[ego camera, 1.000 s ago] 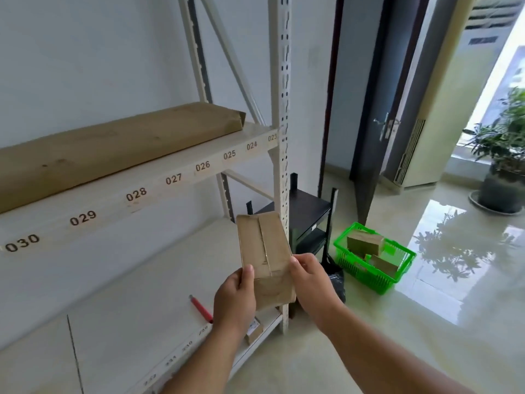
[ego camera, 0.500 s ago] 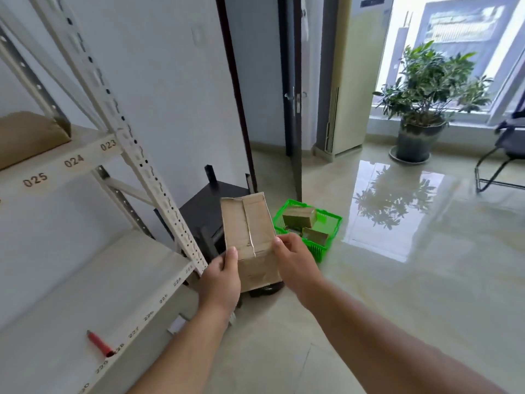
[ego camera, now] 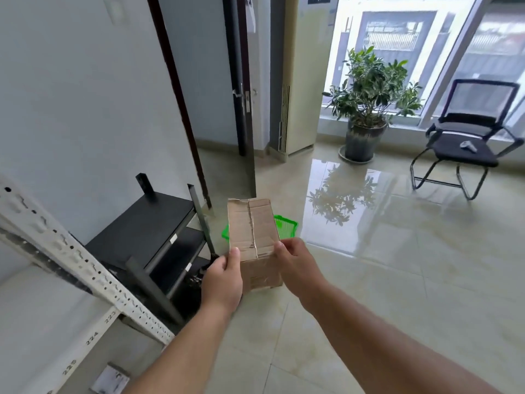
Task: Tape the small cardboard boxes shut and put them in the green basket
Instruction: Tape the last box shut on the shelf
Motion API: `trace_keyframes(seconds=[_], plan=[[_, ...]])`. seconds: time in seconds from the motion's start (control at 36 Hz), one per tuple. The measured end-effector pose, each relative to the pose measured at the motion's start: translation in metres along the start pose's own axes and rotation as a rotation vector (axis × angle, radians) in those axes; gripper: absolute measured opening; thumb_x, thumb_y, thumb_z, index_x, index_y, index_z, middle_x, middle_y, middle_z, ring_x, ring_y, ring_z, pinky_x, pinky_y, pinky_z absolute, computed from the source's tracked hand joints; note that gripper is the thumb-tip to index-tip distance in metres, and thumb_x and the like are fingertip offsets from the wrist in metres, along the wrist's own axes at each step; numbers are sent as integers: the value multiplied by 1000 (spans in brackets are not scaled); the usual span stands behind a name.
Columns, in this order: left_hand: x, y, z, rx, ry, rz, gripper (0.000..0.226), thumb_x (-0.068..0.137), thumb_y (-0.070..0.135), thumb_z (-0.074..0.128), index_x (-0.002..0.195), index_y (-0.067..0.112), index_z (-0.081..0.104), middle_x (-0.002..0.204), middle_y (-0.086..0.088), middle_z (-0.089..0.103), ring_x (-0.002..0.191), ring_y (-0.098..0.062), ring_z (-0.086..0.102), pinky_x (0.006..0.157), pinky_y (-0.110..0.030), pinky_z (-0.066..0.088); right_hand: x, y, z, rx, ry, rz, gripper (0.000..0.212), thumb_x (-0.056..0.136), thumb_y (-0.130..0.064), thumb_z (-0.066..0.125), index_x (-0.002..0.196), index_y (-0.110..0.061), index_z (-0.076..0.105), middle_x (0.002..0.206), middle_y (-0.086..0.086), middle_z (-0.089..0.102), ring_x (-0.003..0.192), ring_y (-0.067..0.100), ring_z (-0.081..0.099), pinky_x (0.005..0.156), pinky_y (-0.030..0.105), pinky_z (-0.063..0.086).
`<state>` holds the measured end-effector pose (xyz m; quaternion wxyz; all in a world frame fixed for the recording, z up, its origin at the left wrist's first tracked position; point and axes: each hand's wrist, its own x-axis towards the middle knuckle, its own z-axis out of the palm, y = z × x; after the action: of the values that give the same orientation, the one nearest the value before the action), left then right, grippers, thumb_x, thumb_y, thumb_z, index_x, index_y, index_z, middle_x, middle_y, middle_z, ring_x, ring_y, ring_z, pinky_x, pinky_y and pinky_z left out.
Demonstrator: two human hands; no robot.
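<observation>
Box (ego camera: 252, 237), taped along its seam, is held in the air between both hands; left hand (ego camera: 223, 280) and right hand (ego camera: 297, 265) grip its sides; carrying step, I judge; next, lower it into the basket (ego camera: 287, 224) behind.

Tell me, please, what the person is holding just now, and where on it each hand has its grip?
A small cardboard box, held by both hands at its near end: the left hand on the left side, the right hand on the right, thumbs on the taped top.
</observation>
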<state>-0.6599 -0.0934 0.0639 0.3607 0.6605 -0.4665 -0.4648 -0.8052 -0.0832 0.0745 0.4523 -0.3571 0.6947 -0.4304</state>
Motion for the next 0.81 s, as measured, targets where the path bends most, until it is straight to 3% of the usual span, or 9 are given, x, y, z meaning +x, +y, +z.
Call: trace_keyframes(seconds=[0.06, 0.14, 0.22, 0.44, 0.64, 0.81], plan=[[20, 3, 10, -1, -18, -6, 41, 100, 57, 44, 87, 27, 68, 93, 8, 73, 94, -16, 66, 94, -41, 54, 19, -5, -3, -19, 19, 13, 25, 104, -36, 50, 119, -18, 59, 113, 3, 67, 102, 18, 64, 85, 36, 55], [44, 14, 23, -2, -48, -3, 42, 101, 55, 43, 89, 23, 68, 92, 6, 73, 92, -17, 66, 92, -42, 55, 43, -13, -9, -36, 30, 20, 23, 105, -35, 47, 118, -18, 57, 111, 2, 64, 93, 12, 61, 62, 23, 49], [67, 26, 36, 0, -64, 6, 45, 101, 56, 42, 92, 22, 70, 93, 5, 73, 93, -18, 66, 92, -43, 55, 66, -21, -14, -28, 36, 20, 24, 106, -34, 47, 119, -17, 56, 111, 2, 63, 88, 9, 60, 49, 15, 44], [116, 53, 81, 25, -64, 30, 47, 102, 54, 42, 94, 18, 71, 90, 3, 73, 89, -19, 66, 84, -35, 54, 130, -38, -42, -8, 21, 32, 21, 106, -34, 48, 116, -18, 57, 109, 0, 63, 87, 5, 59, 58, 19, 43], [149, 88, 147, 4, -36, 28, 34, 103, 50, 43, 88, 30, 67, 93, 14, 70, 89, -3, 61, 74, -27, 48, 206, -43, -91, 8, -26, 21, 22, 105, -33, 49, 118, -18, 56, 110, -1, 63, 90, 4, 58, 66, 23, 44], [175, 117, 225, 15, 44, -16, 42, 103, 51, 42, 85, 24, 69, 88, 8, 73, 88, -14, 67, 82, -34, 54, 278, -47, -149, -10, -83, 20, 22, 104, -35, 50, 118, -19, 58, 110, 0, 64, 94, 10, 60, 69, 27, 46]])
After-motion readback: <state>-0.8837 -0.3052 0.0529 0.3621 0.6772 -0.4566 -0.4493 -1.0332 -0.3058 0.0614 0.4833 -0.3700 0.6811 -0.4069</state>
